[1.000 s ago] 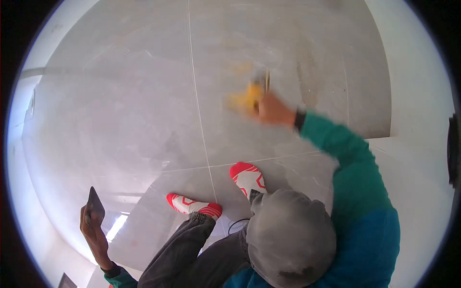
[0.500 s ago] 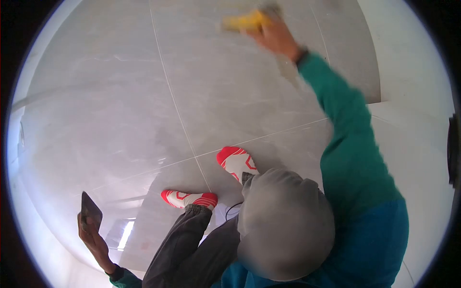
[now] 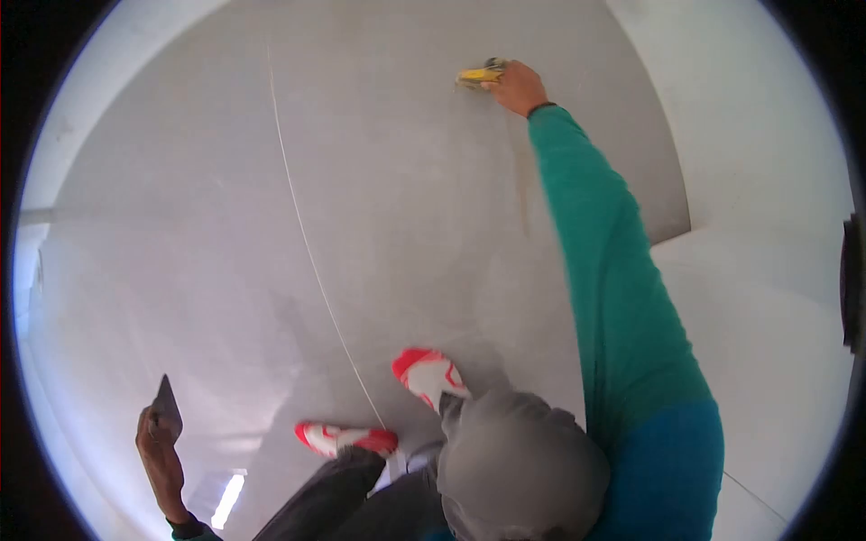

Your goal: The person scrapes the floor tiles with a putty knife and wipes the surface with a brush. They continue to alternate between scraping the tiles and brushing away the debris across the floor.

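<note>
My right hand (image 3: 520, 88) is stretched far forward over the grey floor tiles (image 3: 406, 225), its fingers closed on a yellow hand-sized block (image 3: 479, 76) with a dark part at its top. The kind of the block does not show. Close to the hand and sleeve, a thin brownish streak (image 3: 521, 189) runs along the floor. At the lower left, my left hand (image 3: 161, 460) grips a thin dark flat plate (image 3: 168, 408) that tapers to a point and stands nearly edge-on to the camera.
My feet in red and white socks (image 3: 347, 439) stand on the tiles near a long pale joint line (image 3: 307, 243). A white surface (image 3: 749, 298) borders the tiles on the right. My grey cap (image 3: 523, 464) covers part of the lower view. Bright light reflects at lower left.
The view has tilted forward, so feet and cap sit lower. My right hand and the yellow block have slowed from a blur. The left hand's dark plate has turned more edge-on.
</note>
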Motion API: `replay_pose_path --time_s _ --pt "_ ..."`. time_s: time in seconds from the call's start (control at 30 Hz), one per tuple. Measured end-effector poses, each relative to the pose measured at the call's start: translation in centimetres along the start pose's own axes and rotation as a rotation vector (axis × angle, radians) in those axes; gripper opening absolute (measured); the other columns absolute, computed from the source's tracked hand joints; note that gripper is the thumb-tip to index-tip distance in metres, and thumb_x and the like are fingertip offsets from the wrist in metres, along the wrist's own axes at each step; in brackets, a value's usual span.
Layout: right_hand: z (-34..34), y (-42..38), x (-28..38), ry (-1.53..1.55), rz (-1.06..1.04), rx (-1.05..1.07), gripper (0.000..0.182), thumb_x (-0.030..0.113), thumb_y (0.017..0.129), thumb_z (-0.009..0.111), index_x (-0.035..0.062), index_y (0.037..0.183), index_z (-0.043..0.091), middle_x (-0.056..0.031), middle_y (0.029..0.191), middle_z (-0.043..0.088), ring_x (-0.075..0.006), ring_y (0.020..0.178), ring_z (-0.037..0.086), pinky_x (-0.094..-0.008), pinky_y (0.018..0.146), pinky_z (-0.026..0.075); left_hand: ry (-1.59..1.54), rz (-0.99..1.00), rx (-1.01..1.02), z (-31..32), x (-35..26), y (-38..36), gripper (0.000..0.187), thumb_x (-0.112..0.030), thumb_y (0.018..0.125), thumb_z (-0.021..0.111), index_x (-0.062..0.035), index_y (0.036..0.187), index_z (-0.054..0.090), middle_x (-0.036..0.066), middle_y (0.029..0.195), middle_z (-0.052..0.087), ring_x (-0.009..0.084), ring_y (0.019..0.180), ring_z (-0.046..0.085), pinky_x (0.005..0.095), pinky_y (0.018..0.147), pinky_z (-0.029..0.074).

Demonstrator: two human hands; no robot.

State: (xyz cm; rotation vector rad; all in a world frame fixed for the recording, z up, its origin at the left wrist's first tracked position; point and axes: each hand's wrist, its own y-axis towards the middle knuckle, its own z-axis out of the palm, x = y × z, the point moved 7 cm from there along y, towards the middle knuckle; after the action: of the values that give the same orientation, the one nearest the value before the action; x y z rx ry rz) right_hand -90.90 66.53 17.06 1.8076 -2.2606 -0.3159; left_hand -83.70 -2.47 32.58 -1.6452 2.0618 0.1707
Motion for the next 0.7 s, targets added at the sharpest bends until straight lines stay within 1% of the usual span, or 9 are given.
replay_pose_path --time_s 0.1,0.13,0.23,0.33,0.4,0.53,0.57,0.63,0.7 --pt "-2.6 1.7 1.4 0.058 0.080 -0.146 0.029 0.031 0.077 0.055 0.0026 0.084 0.060 -0.0153 0.080 0.061 -0.0341 0.079 0.056 -0.0456 0.063 0.046 0.090 0.133 -0.163 -0.9 -0.4 -0.9 0.033 -0.024 0.089 0.039 0.0071 0.095 0.049 0.015 0.082 0.049 0.0219 0.074 0.045 0.0318 0.068 0.039" --pt "-5.7 -2.4 3.3 0.181 -0.007 -0.469 0.023 0.026 0.078 0.056 0.0041 0.085 0.058 -0.0153 0.084 0.060 -0.0334 0.079 0.056 -0.0439 0.067 0.046 0.039 0.108 -0.189 -0.4 0.3 -1.0 0.034 -0.025 0.089 0.041 0.0074 0.093 0.049 0.015 0.079 0.049 0.0215 0.073 0.044 0.0324 0.067 0.039" --pt "-5.1 -17.2 4.2 0.042 -0.166 -0.428 0.027 0.020 0.080 0.058 0.0038 0.101 0.057 -0.0121 0.089 0.058 -0.0275 0.079 0.056 -0.0395 0.074 0.043 -0.109 -0.026 -0.166 1.9 3.1 -3.4 0.036 -0.028 0.086 0.044 0.0076 0.087 0.049 0.015 0.070 0.047 0.0200 0.068 0.043 0.0335 0.063 0.039" --pt "-6.8 -34.7 3.8 0.275 0.300 -0.172 0.021 0.011 0.082 0.054 0.0003 0.100 0.053 -0.0119 0.092 0.056 -0.0251 0.081 0.055 -0.0349 0.071 0.045 0.011 -0.117 -0.098 4.9 7.2 -8.3 0.040 -0.032 0.089 0.043 0.0073 0.093 0.049 0.016 0.078 0.051 0.0220 0.069 0.044 0.0352 0.065 0.041" --pt "-4.7 -42.7 4.9 0.686 0.982 -0.201 0.020 0.009 0.084 0.050 -0.0003 0.101 0.051 -0.0071 0.090 0.056 -0.0181 0.084 0.055 -0.0296 0.073 0.045 -0.010 -0.175 0.011 4.2 11.1 -2.3 0.040 -0.032 0.089 0.043 0.0073 0.093 0.049 0.016 0.078 0.051 0.0221 0.069 0.044 0.0350 0.065 0.041" --pt "-1.6 -53.0 5.2 1.011 1.382 -0.339 0.030 0.011 0.084 0.049 0.0010 0.112 0.047 -0.0088 0.099 0.056 -0.0195 0.088 0.055 -0.0338 0.080 0.044 -0.076 -0.255 0.027 4.7 14.1 -2.0 0.040 -0.032 0.089 0.043 0.0073 0.093 0.049 0.017 0.078 0.051 0.0223 0.070 0.045 0.0348 0.065 0.041" --pt "1.5 -51.9 3.7 0.454 1.153 0.076 0.034 0.015 0.083 0.052 0.0022 0.114 0.047 -0.0086 0.101 0.056 -0.0199 0.091 0.054 -0.0357 0.081 0.044 -0.086 -0.265 0.031 4.9 14.4 -2.2 0.040 -0.032 0.089 0.043 0.0073 0.093 0.049 0.017 0.078 0.051 0.0223 0.070 0.045 0.0347 0.065 0.041" --pt "15.1 -52.4 -3.1 1.499 1.414 -0.471 0.018 0.021 0.086 0.048 0.0138 0.103 0.048 -0.0004 0.081 0.053 -0.0138 0.065 0.052 -0.0264 0.053 0.044 -0.015 -0.313 0.091 4.5 12.8 -1.9 0.043 -0.033 0.089 0.042 0.0076 0.098 0.050 0.018 0.081 0.053 0.0226 0.074 0.047 0.0352 0.068 0.042" --pt "14.2 -33.0 1.1 1.511 1.204 -0.356 0.014 0.020 0.083 0.050 0.0112 0.094 0.049 -0.0046 0.079 0.055 -0.0176 0.066 0.055 -0.0305 0.053 0.044 -0.089 -0.153 -0.083 4.0 10.1 -1.1 0.035 -0.027 0.087 0.041 0.0070 0.088 0.050 0.018 0.072 0.049 0.0253 0.066 0.046 0.0350 0.061 0.039"
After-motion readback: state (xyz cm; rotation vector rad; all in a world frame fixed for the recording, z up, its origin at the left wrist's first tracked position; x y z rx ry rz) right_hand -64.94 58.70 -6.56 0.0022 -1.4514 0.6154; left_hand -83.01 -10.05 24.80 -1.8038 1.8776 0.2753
